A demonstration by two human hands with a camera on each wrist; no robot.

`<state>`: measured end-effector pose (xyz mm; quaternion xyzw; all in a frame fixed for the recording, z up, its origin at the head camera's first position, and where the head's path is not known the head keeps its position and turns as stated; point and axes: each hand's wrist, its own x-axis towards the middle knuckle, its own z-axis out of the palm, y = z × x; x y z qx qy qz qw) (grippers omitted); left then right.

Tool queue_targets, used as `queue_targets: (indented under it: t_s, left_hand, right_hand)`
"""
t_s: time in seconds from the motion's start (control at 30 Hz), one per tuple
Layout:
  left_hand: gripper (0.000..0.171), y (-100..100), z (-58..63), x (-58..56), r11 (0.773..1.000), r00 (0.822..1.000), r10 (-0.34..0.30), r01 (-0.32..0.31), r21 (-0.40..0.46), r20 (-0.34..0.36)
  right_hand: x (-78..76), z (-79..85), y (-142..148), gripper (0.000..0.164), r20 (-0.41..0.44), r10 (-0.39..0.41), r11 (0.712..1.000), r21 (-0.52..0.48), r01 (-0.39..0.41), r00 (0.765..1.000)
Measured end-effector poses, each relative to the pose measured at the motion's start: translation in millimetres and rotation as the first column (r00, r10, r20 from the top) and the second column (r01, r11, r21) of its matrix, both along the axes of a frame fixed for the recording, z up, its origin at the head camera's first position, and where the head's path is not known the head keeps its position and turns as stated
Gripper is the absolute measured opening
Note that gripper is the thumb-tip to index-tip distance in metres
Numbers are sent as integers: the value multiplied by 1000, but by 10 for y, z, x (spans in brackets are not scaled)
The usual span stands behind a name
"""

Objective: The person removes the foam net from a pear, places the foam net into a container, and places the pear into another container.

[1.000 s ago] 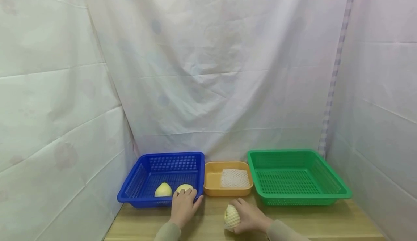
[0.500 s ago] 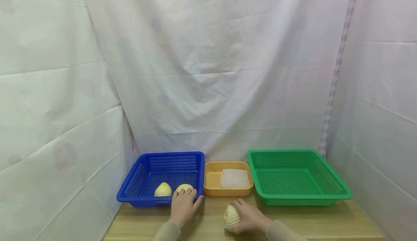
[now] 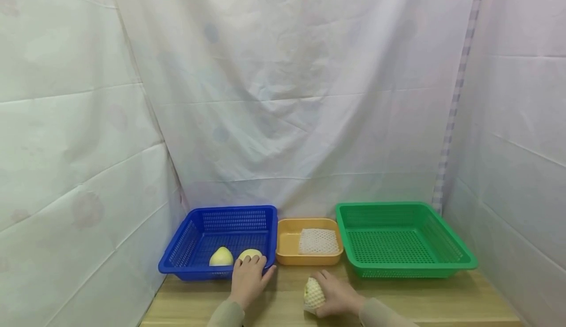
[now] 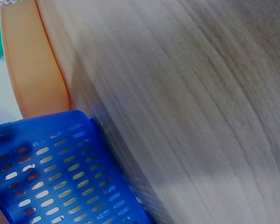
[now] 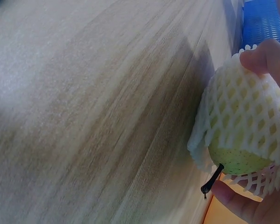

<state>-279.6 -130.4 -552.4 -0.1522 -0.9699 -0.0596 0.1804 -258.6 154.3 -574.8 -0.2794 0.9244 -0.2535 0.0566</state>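
My right hand (image 3: 338, 295) grips a pear (image 5: 238, 158) in a white foam net (image 5: 245, 112) over the wooden table. In the right wrist view its dark stem and speckled green-yellow skin show at the net's open end, with the thumb and a finger on opposite sides. My left hand (image 3: 248, 279) lies over the front rim of the blue basket (image 3: 187, 271), its fingertips at a second, bare yellow pear (image 3: 250, 254) inside, the near part hidden by the fingers. Beside that lies another pear (image 3: 221, 257). Through the basket's slots in the left wrist view, reddish patches show.
Between the baskets stands a small orange tray (image 3: 288, 259) with flat white foam nets (image 3: 318, 241) in it. A green basket (image 3: 407, 270) sits at the right on the wooden table (image 3: 420, 300). White cloth (image 3: 283, 96) hangs behind and at both sides.
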Motion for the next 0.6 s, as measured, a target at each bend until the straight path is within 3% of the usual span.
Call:
queue_targets:
  t_s: [0.23,0.47,0.6]
  left_hand:
    - [50,-13,26,-3,1000,999,2,-3,19,32]
    - [45,12,96,-12,997,996,-45,50,66,-77]
    - [36,42,146,2,992,982,-82,97,83,-169]
  right_hand:
    - [7,-22,-9,79,-45,0,1000,2,0,999]
    - [-10,-28,-6,79,-54,-3,1000,1,3,999]
    - [-12,-47,-6,79,-48,-3,1000,2,3,999]
